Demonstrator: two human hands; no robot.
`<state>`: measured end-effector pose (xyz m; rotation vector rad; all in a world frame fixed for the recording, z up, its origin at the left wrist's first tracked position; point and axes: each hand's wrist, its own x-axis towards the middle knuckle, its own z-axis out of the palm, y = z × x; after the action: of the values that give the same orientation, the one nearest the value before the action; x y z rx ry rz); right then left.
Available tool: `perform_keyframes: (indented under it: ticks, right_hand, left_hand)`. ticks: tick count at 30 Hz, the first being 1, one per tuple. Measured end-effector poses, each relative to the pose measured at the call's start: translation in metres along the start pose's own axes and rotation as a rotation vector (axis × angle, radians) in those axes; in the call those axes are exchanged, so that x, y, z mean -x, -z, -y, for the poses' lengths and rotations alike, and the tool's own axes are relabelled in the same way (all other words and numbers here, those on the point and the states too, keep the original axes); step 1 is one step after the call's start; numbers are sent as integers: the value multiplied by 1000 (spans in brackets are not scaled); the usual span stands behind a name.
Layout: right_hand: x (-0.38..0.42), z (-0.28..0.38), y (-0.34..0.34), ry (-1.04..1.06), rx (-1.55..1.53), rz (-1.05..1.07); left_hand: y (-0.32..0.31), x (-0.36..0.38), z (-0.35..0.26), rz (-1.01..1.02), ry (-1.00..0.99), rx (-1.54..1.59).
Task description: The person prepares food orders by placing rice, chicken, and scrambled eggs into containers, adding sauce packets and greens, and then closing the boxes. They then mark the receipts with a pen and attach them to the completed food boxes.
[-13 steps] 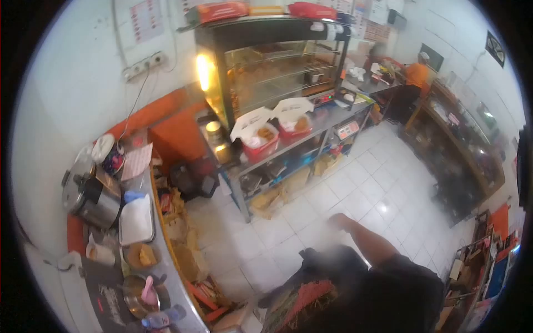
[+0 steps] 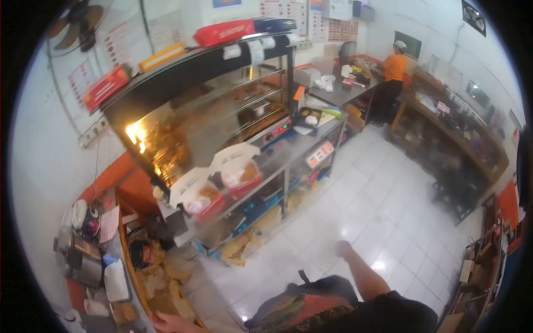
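My right hand (image 2: 345, 250) hangs in front of my body over the tiled floor, nearest to the display counter. Its fingers are blurred and hidden by the angle, and I see nothing in it. At the bottom left edge is my left hand (image 2: 167, 322), beside the side counter (image 2: 119, 247); its fingers are too indistinct to read. Two open boxes stand on the steel counter ahead: the left box (image 2: 206, 206) and the right box (image 2: 244, 180) each hold fried food and white paper, lids up. Both are out of my hands' reach.
Behind the boxes is a lit glass warming cabinet (image 2: 205, 116). A large pot (image 2: 80, 258) and white tray (image 2: 116, 281) stand on the left counter. A person in an orange shirt (image 2: 395, 67) stands at the back. A wooden display case (image 2: 444, 119) lines the right.
My view has swung, and the cabinet and boxes now appear further left and lower. My left hand has come into view at the bottom left. My right arm stays extended in front.
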<state>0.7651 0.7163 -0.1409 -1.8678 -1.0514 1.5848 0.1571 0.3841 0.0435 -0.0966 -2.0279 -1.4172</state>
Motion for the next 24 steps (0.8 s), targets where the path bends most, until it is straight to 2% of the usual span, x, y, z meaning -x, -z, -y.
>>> perform_keyframes:
  ticks: [1,4,7,10,11,15,17,18,20,22,24]
  right_hand:
    - [0,18,2,10,-72,-6]
    - [-4,58,7,82,-308,68]
    - [-10,91,6,22,-325,81]
    - [-28,106,16,18,-409,135]
    - [-37,115,22,-15,-383,133]
    - [-102,122,58,-47,-329,46]
    - [-155,132,84,-35,-256,-26]
    - [-177,144,92,-22,-218,-52]
    - [-215,196,98,69,-283,-131]
    - [-244,271,117,198,-308,-226]
    - [-250,402,109,399,-262,-342]
  left_hand:
    - [-23,4,-31,-43,-150,-56]
    - [-92,31,-156,116,-4,271]
    - [-175,73,-181,354,-143,571]
    - [-225,150,-234,485,-85,599]
    - [-240,176,-242,586,-72,608]
    - [-304,286,-266,910,-67,574]
    - [-349,351,-262,1115,36,739]
    - [-367,378,-282,1168,-41,741]
    - [-401,422,-318,1496,95,618]
    - [-450,471,-331,1716,81,617]
    - [-504,515,-354,1888,103,627]
